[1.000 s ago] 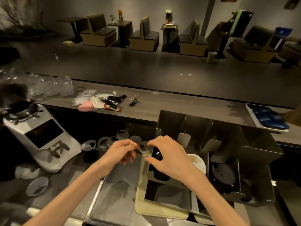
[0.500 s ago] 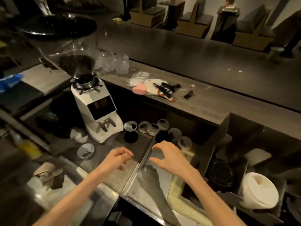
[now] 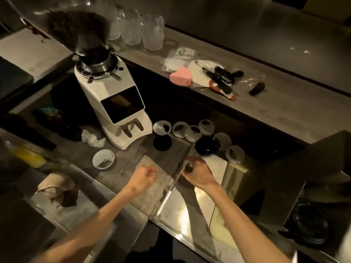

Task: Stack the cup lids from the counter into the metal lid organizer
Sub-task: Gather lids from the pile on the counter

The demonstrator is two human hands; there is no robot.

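right hand (image 3: 197, 172) fingers curled, grasp unclear | left hand (image 3: 143, 178) loosely curled, empty | clear cup lids (image 3: 191, 130) in a row right of coffee grinder (image 3: 114, 103), black lid (image 3: 206, 149) nearest | likely light, thin, flexy, slick: pinch rim | metal lid organizer (image 3: 311, 164) far right

Seven clear lids (image 3: 162, 127), two black lids (image 3: 162, 142), one grinder (image 3: 115, 103), two hands (image 3: 144, 178), one pink heart (image 3: 180, 76).

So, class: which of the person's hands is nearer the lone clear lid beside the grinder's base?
Left. The left hand sits just right of that clear lid; the right hand is farther right, past the counter seam.
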